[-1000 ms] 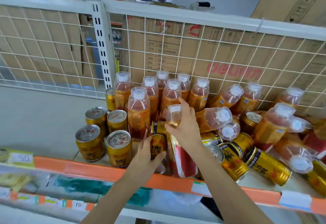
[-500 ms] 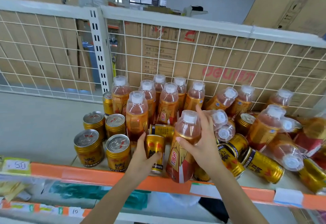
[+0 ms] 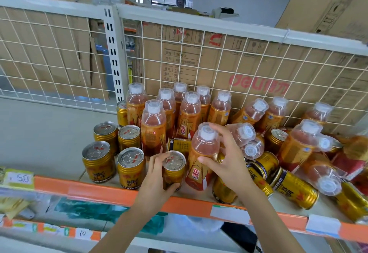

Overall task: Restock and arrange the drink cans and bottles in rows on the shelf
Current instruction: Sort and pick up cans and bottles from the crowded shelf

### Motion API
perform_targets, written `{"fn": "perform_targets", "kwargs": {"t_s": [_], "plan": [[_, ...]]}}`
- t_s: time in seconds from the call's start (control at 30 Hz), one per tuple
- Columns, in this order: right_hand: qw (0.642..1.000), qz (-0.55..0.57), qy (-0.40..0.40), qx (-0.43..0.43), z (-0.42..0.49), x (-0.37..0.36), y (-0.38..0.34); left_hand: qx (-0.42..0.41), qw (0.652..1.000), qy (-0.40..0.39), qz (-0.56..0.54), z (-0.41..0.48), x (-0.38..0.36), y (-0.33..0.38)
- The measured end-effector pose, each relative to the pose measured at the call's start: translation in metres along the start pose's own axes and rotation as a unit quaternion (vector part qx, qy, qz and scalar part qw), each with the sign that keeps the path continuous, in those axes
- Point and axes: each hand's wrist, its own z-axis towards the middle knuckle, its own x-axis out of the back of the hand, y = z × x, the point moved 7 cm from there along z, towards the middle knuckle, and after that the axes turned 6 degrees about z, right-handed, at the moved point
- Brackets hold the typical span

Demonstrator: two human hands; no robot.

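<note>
My left hand (image 3: 157,175) grips an upright gold can (image 3: 173,168) near the front of the shelf (image 3: 199,206). My right hand (image 3: 229,161) holds an orange drink bottle (image 3: 201,157) with a clear cap, standing nearly upright just right of that can. Two rows of upright gold cans (image 3: 130,167) stand to the left. Behind them several upright bottles (image 3: 154,127) stand in rows. To the right, bottles (image 3: 298,143) and gold cans (image 3: 294,187) lie tumbled in a heap.
A white wire grid (image 3: 219,63) backs the shelf, with cardboard boxes (image 3: 199,57) behind it. The orange front rail carries price labels (image 3: 19,179). The left shelf bay (image 3: 39,133) holds nothing. A lower shelf (image 3: 79,213) shows below.
My right hand has stood the bottle upright from a tipped pose and set it beside the can. My left hand has turned the can upright, its lid now facing up.
</note>
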Motion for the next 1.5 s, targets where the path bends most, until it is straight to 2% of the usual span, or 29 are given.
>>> {"fn": "perform_targets", "kwargs": {"t_s": [0.13, 0.3, 0.5, 0.6, 0.67, 0.73, 0.9, 1.07, 1.2, 1.37, 1.5], "plan": [[0.999, 0.017, -0.004, -0.027, -0.003, 0.014, 0.010, -0.001, 0.997, 0.005, 0.076, 0.000, 0.002, 0.001], [0.998, 0.006, -0.050, -0.028, -0.004, 0.011, 0.005, -0.069, 0.977, 0.015, 0.201, 0.001, 0.017, 0.016], [0.997, 0.023, -0.054, -0.044, -0.005, 0.010, 0.005, -0.142, 0.974, -0.007, 0.178, 0.023, 0.040, 0.047], [0.998, 0.024, -0.043, -0.044, -0.007, 0.010, 0.002, -0.160, 0.971, -0.083, 0.159, 0.055, 0.036, 0.063], [0.997, 0.026, -0.042, -0.051, -0.008, 0.011, 0.002, -0.113, 0.966, -0.191, 0.134, 0.080, 0.018, 0.064], [0.997, 0.027, -0.041, -0.063, -0.009, 0.011, 0.002, -0.079, 0.956, -0.263, 0.106, 0.100, 0.000, 0.065], [0.995, 0.037, -0.038, -0.083, -0.012, 0.012, 0.002, -0.079, 0.906, -0.374, 0.182, 0.117, -0.043, 0.051], [0.995, 0.031, -0.025, -0.095, -0.013, 0.014, 0.004, -0.080, 0.895, -0.370, 0.237, 0.126, -0.055, 0.037], [0.995, 0.030, -0.018, -0.093, -0.013, 0.014, 0.003, -0.122, 0.866, -0.365, 0.320, 0.131, -0.058, 0.040], [0.995, 0.035, -0.015, -0.096, -0.014, 0.014, 0.004, -0.148, 0.880, -0.352, 0.282, 0.130, -0.056, 0.044], [0.994, 0.037, -0.010, -0.100, -0.014, 0.014, 0.004, -0.201, 0.866, -0.352, 0.292, 0.130, -0.049, 0.055]]}}
